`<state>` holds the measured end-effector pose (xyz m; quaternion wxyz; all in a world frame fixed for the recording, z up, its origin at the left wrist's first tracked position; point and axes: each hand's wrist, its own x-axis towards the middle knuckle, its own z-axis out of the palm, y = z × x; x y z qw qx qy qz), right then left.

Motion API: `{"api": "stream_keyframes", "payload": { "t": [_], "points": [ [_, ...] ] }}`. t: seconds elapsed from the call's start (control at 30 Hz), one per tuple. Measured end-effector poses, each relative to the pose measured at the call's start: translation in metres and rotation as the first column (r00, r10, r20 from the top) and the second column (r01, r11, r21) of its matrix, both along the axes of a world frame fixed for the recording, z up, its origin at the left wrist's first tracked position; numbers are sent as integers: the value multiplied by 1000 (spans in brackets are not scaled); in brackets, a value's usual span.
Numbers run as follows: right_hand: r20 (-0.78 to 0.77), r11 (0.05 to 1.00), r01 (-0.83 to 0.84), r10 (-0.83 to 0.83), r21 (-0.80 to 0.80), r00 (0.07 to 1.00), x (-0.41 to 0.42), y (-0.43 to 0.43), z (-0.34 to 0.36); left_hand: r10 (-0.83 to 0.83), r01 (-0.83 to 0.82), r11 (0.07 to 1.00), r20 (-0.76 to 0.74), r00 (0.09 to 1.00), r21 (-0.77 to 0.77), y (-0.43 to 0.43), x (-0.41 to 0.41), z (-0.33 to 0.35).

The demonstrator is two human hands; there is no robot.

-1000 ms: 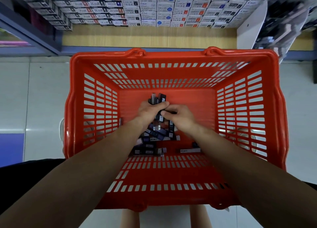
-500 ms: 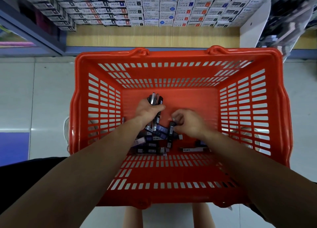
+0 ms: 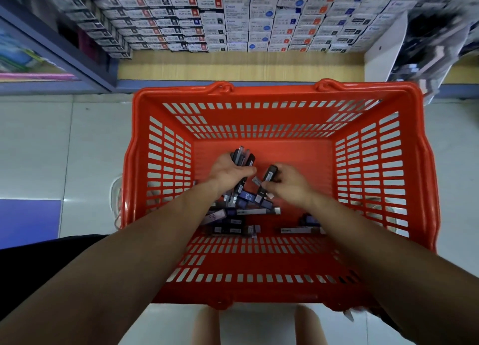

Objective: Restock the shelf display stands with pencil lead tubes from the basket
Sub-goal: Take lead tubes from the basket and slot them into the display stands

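a second before, the two hands met at the far middle of the red basket (image 3: 272,90), the right one touching the bundle that the left held. half a second before, the right hand had dropped away into the loose pile. now the right hand (image 3: 287,185) had come back up with a single dark tube (image 3: 270,173) pinched between thumb and fingertips. its far end tilted up toward the left hand, near it but not touching. the left hand (image 3: 228,171) kept its fingers curled tight round the bundle of tubes (image 3: 242,156), whose ends stuck out beyond the hand. this read as gathering tubes one at a time into a handful. the new tube looked about to join the bundle, and nothing had gone to the shelf yet.

counted: one basket, standing on the pale floor (image 3: 39,150) before the shelf, with two hands inside it. about four tube ends showed from the left hand's bundle, perhaps more hidden in the palm. the right hand held one tube. the loose tubes (image 3: 243,216) on the basket bottom lay crossed over each other, roughly a dozen, too overlapped for an exact count. a stray tube (image 3: 298,230) lay apart to their right. the stacked boxes (image 3: 259,20) on the shelf were too many and too blurred to count.
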<state>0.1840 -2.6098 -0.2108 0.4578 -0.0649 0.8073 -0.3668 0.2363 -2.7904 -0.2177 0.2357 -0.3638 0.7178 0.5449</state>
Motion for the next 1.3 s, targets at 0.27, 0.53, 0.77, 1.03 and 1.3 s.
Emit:
{"api": "stream_keyframes", "payload": {
  "t": [0.27, 0.53, 0.77, 1.03, 1.3],
  "points": [
    [78, 994, 67, -60, -87, 995, -30, 12, 70, -81, 77, 997, -158, 984, -29, -5, -20, 84],
    [-149, 975, -122, 95, -187, 984, -20, 19, 198, -235, 190, 967, -297, 926, -171, -12, -20, 216],
    [-268, 953, -241, 188, -181, 945, -13, 27, 323, -360, 215, 898, -359, 861, -384, -11, -10, 317],
    [-357, 908, -56, -106, -415, 928, -16, 18, 385, -425, 239, 890, -514, 745, -389, -9, 10, 378],
    [-175, 739, 247, -442, -626, 880, -29, -5, 377, -270, 111, 950, -592, 759, -291, -10, -12, 367]
  ]
}}
